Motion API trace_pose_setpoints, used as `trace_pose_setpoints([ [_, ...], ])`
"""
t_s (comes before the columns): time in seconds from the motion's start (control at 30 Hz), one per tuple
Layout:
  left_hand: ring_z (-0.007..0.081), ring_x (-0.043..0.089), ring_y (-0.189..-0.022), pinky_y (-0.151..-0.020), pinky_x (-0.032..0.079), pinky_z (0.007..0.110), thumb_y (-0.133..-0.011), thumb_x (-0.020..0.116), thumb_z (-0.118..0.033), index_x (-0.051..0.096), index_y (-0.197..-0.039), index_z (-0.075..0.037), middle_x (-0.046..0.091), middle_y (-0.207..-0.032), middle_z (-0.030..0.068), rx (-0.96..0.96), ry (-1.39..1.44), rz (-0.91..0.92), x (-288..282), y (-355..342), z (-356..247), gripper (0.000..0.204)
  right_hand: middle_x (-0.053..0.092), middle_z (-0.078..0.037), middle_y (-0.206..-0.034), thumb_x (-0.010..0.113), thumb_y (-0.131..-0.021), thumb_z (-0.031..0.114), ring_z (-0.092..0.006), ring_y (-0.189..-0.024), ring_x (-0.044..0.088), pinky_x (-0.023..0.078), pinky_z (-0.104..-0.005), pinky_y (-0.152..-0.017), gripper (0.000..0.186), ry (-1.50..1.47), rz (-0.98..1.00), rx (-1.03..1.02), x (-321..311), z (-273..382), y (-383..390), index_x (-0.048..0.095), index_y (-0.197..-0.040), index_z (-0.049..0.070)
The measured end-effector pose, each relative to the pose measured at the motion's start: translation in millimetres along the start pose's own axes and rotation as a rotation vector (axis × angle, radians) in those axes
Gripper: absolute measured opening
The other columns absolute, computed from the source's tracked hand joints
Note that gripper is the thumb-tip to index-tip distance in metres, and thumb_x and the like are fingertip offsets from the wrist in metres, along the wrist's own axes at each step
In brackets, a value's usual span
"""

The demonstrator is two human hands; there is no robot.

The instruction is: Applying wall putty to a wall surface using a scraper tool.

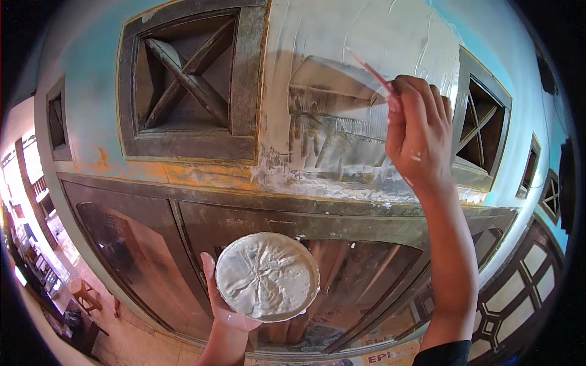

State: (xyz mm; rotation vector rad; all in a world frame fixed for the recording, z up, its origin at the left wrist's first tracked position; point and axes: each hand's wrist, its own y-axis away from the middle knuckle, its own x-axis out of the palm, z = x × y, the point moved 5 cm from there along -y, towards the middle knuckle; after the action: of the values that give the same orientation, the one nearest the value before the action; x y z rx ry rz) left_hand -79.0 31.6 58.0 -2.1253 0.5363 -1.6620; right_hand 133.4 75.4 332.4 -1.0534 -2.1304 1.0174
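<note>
My right hand (421,122), flecked with white, is raised with its fingers closed round a thin red tool (373,69), probably a scraper seen edge-on, angled against the wall. That patch of wall (360,30) carries a wet, streaky white coat, thinner and translucent lower down over darker shapes. My left hand (229,302) holds up a round, shallow container (265,274) of thick white paste from beneath, its thumb along the left side.
Dark wooden vents with crossed bars (189,79), (479,122) flank the coated patch. Below runs a wooden frame with glass panes (128,250). At lower left are a stool (84,293) and tiled floor, beside a bright opening. A panelled door (519,293) stands right.
</note>
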Motion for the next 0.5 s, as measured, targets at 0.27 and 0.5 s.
trace_pose_setpoints([
  [0.27,0.0398,0.052,-0.134,-0.11,0.042,0.058,-0.097,0.034,-0.076,0.046,-0.149,-0.004,0.051,-0.149,0.0182,0.015,0.053,0.002,-5.6,-1.4,6.6,0.089,0.06,-0.009,-0.13,0.065,-0.08,0.005,-0.0303,-0.115,0.061,0.05,-0.0425,-0.096,0.045,0.023,0.086,-0.121,43.0,21.9,18.2,0.065,-0.125,0.002],
  [0.5,0.0396,0.05,-0.136,-0.111,0.041,0.059,-0.097,0.034,-0.075,0.047,-0.149,-0.006,0.05,-0.151,0.0173,-0.02,0.073,0.004,-5.7,-2.3,4.4,0.087,0.056,-0.009,-0.143,0.064,-0.087,0.008,-0.0302,-0.132,0.055,0.044,-0.0447,-0.11,0.045,0.037,0.157,-0.011,64.6,29.7,35.5,0.063,-0.132,0.002],
])
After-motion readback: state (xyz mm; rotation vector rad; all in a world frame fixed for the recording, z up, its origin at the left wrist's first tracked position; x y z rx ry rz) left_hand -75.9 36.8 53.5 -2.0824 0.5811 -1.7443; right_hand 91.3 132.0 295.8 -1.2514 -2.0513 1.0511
